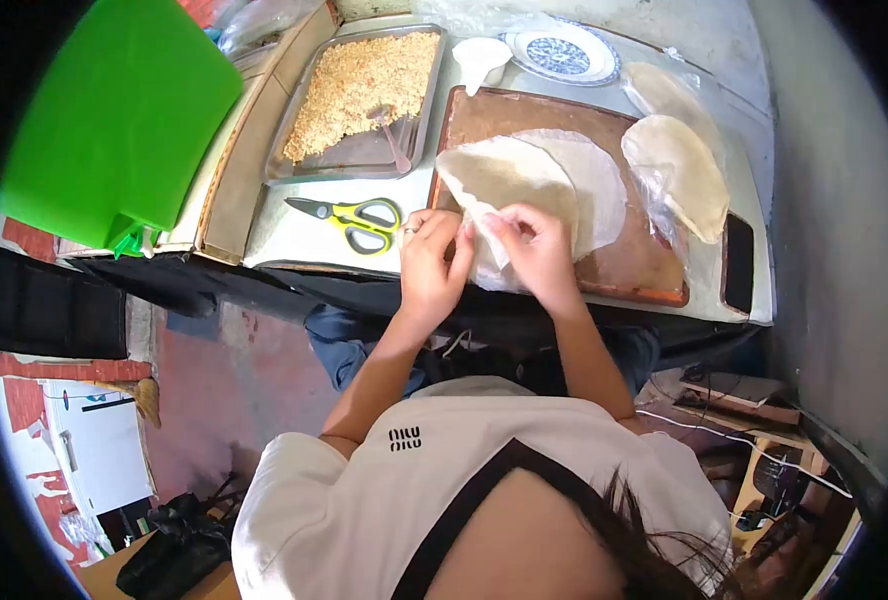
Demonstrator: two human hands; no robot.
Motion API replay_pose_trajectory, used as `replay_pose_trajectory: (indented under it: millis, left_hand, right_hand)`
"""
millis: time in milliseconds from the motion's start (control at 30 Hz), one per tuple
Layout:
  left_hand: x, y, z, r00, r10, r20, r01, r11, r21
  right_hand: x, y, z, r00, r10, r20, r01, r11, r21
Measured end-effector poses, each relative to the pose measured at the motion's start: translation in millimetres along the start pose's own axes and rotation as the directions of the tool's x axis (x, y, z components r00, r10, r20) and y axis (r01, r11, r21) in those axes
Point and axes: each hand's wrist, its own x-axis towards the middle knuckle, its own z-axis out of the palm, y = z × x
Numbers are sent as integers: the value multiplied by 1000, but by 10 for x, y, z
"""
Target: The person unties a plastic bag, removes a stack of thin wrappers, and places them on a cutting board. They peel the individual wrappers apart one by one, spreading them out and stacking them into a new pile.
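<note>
Both my hands work at the near edge of a brown board point(524, 115). My left hand point(432, 258) and my right hand point(530, 245) pinch the near edge of a thin pale round wrapper point(509, 175) that lies on the board. The edge is lifted and folded between my fingers. A second wrapper point(599, 180) lies under it, showing to the right. A ring is on my left hand.
Yellow-handled scissors point(356, 217) lie left of the board. A metal tray point(364, 160) of crumbly filling holds a spoon point(390, 135). A stack of wrappers in plastic point(676, 170), a phone point(738, 263), a patterned plate point(561, 52) and a white cup point(481, 58) surround the board. A green board point(114, 115) leans at far left.
</note>
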Motion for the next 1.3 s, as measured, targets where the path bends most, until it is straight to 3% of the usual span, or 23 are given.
replay_pose_trajectory:
  millis: [200, 300, 433, 500, 567, 700, 933, 1067, 1100, 1233, 1300]
  left_hand:
    - [-80, -56, 5, 996, -81, 41, 83, 994, -65]
    - [-72, -70, -19, 994, -85, 67, 89, 995, -50]
    - [-35, -80, 0, 994, 27, 103, -17, 995, -96]
    - [-42, -85, 5, 996, 28, 87, -20, 996, -87]
    - [-54, -136, -14, 998, 0, 65, 3, 999, -42]
    - [-75, -192, -49, 997, -27, 67, 27, 1000, 2]
    - [103, -32, -11, 982, -175, 75, 163, 976, 144]
    - [194, -142, -9, 989, -15, 144, 11, 999, 32]
    - [205, -110, -37, 991, 92, 102, -106, 984, 142]
    - [160, -142, -97, 994, -38, 100, 15, 974, 226]
    - [129, -184, -37, 998, 8, 65, -14, 997, 82]
  right_hand:
    - [37, 197, -110, 986, 158, 53, -162, 983, 86]
    - [6, 42, 14, 996, 77, -43, -69, 985, 160]
    - [35, 63, 28, 997, -62, 46, 61, 998, 27]
    - [48, 168, -113, 998, 54, 16, -54, 999, 2]
    - [67, 239, -132, 993, 91, -77, -89, 996, 24]
    - [15, 121, -108, 997, 67, -37, -70, 991, -110]
    - [-12, 47, 12, 995, -87, 47, 91, 993, -72]
    - [-13, 120, -68, 999, -49, 18, 51, 991, -121]
    - [-11, 134, -121, 1000, -30, -2, 30, 988, -149]
    - [-10, 230, -255, 986, 71, -152, -95, 982, -161]
    - [-13, 217, -259, 991, 85, -105, -103, 979, -176]
